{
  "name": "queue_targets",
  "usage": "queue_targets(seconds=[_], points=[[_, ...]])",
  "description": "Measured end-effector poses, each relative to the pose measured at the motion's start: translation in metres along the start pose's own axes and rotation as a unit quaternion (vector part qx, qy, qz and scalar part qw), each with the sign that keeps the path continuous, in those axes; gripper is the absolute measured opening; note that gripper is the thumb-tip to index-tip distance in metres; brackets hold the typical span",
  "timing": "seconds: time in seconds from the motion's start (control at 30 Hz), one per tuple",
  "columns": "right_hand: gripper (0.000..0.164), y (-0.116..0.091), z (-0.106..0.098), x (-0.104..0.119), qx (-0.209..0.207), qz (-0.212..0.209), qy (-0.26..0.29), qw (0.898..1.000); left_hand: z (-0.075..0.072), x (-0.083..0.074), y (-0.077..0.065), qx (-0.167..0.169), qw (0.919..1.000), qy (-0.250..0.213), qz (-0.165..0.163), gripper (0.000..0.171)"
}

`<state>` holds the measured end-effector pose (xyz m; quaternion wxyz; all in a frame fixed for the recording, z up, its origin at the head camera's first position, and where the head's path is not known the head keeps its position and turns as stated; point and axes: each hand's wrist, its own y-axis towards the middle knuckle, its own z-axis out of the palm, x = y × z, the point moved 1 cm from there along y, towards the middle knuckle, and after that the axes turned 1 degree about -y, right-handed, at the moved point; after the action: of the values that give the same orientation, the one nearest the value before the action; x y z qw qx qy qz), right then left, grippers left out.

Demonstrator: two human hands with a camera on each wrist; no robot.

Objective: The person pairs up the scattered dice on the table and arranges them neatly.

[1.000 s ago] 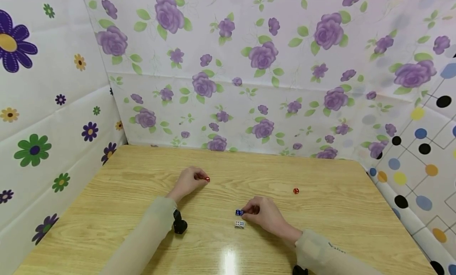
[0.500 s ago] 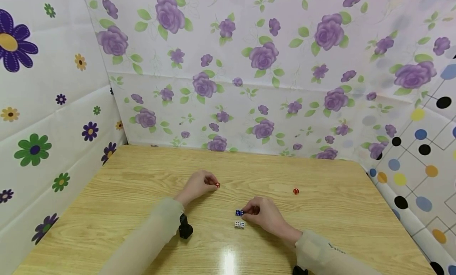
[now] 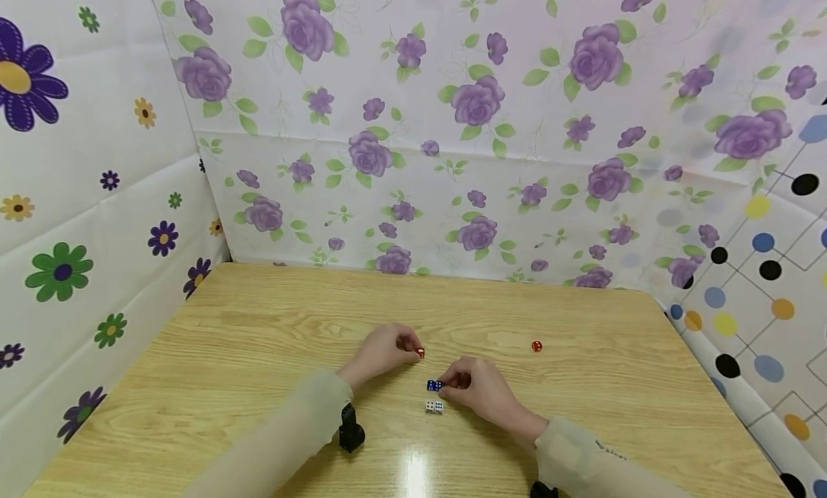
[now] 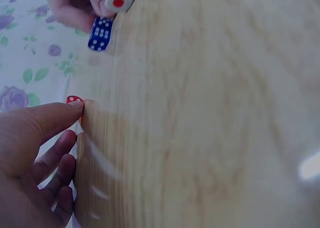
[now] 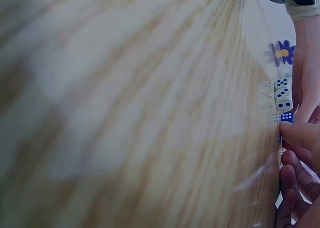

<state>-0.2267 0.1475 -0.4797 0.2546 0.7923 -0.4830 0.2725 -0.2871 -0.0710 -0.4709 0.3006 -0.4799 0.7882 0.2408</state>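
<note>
My left hand (image 3: 385,351) pinches a small red die (image 3: 421,352) between thumb and fingertips, beyond and slightly left of the blue dice. In the left wrist view the thumb tip covers part of this red die (image 4: 74,98). Two blue dice (image 3: 434,385) stand side by side at mid-table, and my right hand (image 3: 483,392) pinches the right one with thumb and index finger. Nearer to me sits a pair of white dice (image 3: 434,407), lined up with the blue pair. The right wrist view shows the blue die (image 5: 287,117) at the right thumb tip, partly hidden.
Another red die (image 3: 537,346) lies apart on the wooden table (image 3: 614,383), to the right and farther back. Floral cloth (image 3: 420,161) hangs behind the table, with patterned cloths at both sides. A black wrist camera (image 3: 352,433) hangs under the left sleeve.
My left hand has carried its red die rightward and toward me, closer to the blue pair. The right hand, the blue and white dice and the other red die stay where they were.
</note>
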Motion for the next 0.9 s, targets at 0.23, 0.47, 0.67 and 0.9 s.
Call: queue_targets(seconds=[0.23,0.47,0.67,0.9], points=[[0.005,0.0,0.0,0.002,0.001,0.002,0.0,1.0,0.008,-0.008,-0.005,0.011,0.9996,0.012,0.025,0.007],[0.005,-0.001,-0.001,0.003,0.004,0.001,0.004,1.0,0.011,-0.011,-0.009,0.006,0.9991,0.024,0.035,0.007],[0.005,0.0,-0.001,0.003,0.003,-0.002,0.003,1.0,0.014,-0.011,-0.011,0.005,0.9987,0.03,0.042,0.007],[0.005,0.0,-0.002,0.003,0.006,0.001,0.003,1.0,0.015,-0.012,-0.012,0.008,0.9988,0.026,0.042,0.007]])
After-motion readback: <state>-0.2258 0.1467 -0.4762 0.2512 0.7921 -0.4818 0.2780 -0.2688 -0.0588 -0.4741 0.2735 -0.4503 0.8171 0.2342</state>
